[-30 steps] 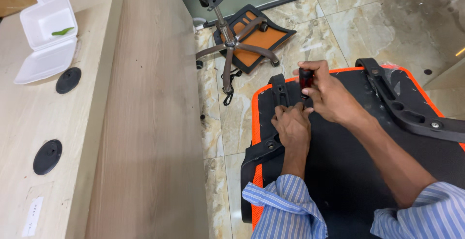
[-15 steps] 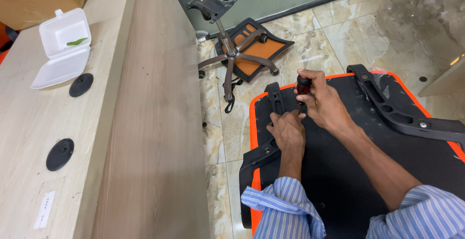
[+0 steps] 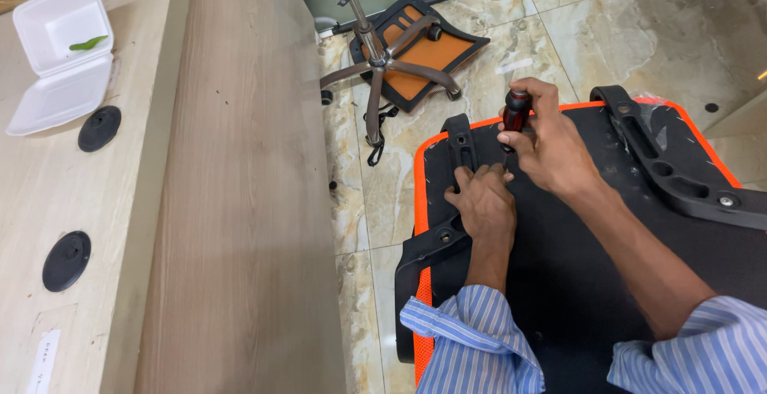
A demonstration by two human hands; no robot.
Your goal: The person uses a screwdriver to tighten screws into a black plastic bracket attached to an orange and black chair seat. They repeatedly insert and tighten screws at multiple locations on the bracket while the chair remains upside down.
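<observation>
An upturned chair seat (image 3: 559,282), black underneath with an orange rim, lies in front of me. My right hand (image 3: 551,142) is closed around a screwdriver (image 3: 515,110) with a red and black handle, held upright with its tip down on the seat's underside. My left hand (image 3: 483,198) rests flat just below the tip, fingers at the black armrest bracket (image 3: 462,142) on the seat's left edge. A second black bracket (image 3: 679,174) lies along the right side.
A wooden desk (image 3: 208,202) stands at my left, bearing an open white foam box (image 3: 60,58) and two black round grommets (image 3: 66,260). On the marble floor beyond lie a chair's star base with gas column (image 3: 375,58) and another orange seat pan (image 3: 423,62).
The view has shifted slightly; both hands stay at the same spot on the seat, the right one still holding the screwdriver upright.
</observation>
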